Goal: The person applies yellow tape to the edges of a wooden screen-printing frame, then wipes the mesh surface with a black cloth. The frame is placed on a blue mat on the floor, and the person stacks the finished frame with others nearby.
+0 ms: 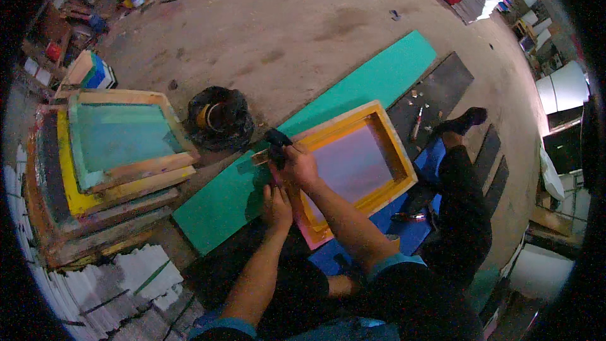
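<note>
A wooden screen frame (372, 197) with orange-stained inner edges and a pale mauve mesh (350, 164) lies tilted in front of me. My right hand (302, 165) is closed around a black object (276, 140) at the frame's left end; blur hides its exact kind. A short pale wooden piece (259, 158) shows beside it. Just nearer to me, my left hand (276, 205) has its fingers bent against the frame's left edge, partly hidden by the hand itself. Beneath the frame's far side runs a long green board (360, 88).
Stacked screen frames (136, 174) stand at left, beside a container in a black bag (218, 120). A slim hand tool (417, 123) lies on a dark board (442, 92); a metal tool (409, 217) rests near my leg. White bundles (120, 290) fill the lower left.
</note>
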Demonstrator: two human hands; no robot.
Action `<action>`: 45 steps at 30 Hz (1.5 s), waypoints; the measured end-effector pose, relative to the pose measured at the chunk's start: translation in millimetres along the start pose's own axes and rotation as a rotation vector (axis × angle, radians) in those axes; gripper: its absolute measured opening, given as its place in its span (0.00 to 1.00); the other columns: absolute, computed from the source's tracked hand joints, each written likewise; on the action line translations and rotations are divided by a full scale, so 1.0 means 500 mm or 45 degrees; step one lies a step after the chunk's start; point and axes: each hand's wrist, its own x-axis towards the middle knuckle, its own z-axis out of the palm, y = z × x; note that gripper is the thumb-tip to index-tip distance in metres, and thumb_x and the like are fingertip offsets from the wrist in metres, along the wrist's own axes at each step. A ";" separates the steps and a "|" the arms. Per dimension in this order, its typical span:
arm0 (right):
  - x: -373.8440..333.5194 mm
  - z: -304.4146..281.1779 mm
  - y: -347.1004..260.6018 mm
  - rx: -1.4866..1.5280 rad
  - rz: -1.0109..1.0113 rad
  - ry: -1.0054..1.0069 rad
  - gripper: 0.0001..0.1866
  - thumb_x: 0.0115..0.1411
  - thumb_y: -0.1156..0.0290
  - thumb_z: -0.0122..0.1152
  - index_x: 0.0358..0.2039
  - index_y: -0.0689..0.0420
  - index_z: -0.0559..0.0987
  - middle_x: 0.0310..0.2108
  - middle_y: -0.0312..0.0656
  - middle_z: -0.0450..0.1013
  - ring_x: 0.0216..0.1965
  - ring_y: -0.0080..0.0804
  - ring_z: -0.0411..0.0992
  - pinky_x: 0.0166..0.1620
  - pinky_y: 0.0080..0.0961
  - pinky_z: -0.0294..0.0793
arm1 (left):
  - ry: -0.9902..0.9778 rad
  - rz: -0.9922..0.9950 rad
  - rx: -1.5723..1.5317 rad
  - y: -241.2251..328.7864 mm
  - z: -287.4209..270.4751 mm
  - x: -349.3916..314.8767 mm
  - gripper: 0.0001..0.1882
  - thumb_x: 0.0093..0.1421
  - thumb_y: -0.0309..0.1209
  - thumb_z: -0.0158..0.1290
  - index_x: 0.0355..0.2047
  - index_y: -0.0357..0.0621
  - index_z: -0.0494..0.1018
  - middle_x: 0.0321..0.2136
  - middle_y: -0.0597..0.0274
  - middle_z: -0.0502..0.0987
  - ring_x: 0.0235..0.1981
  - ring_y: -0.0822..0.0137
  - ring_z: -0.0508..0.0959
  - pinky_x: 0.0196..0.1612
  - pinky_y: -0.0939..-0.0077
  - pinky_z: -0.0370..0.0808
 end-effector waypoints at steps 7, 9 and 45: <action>0.062 -0.180 0.153 0.160 0.695 0.237 0.09 0.52 0.75 0.60 0.34 0.61 0.81 0.35 0.52 0.78 0.38 0.49 0.77 0.41 0.42 0.75 | 0.021 -0.033 -0.087 0.014 -0.004 0.006 0.22 0.70 0.42 0.43 0.50 0.36 0.73 0.51 0.43 0.72 0.42 0.42 0.78 0.40 0.53 0.78; 0.039 -0.100 0.177 0.019 0.378 0.286 0.06 0.53 0.75 0.61 0.32 0.60 0.80 0.32 0.52 0.77 0.36 0.52 0.76 0.39 0.43 0.75 | 0.055 -0.004 -0.100 0.004 0.047 -0.005 0.22 0.70 0.42 0.42 0.52 0.35 0.73 0.53 0.42 0.71 0.44 0.42 0.78 0.42 0.52 0.77; 0.105 -0.364 0.329 -0.976 0.310 0.313 0.09 0.51 0.74 0.54 0.34 0.59 0.76 0.37 0.47 0.74 0.43 0.50 0.72 0.43 0.45 0.76 | 0.074 0.100 0.010 -0.016 0.020 -0.009 0.21 0.70 0.39 0.41 0.51 0.32 0.70 0.49 0.43 0.71 0.46 0.41 0.75 0.45 0.52 0.75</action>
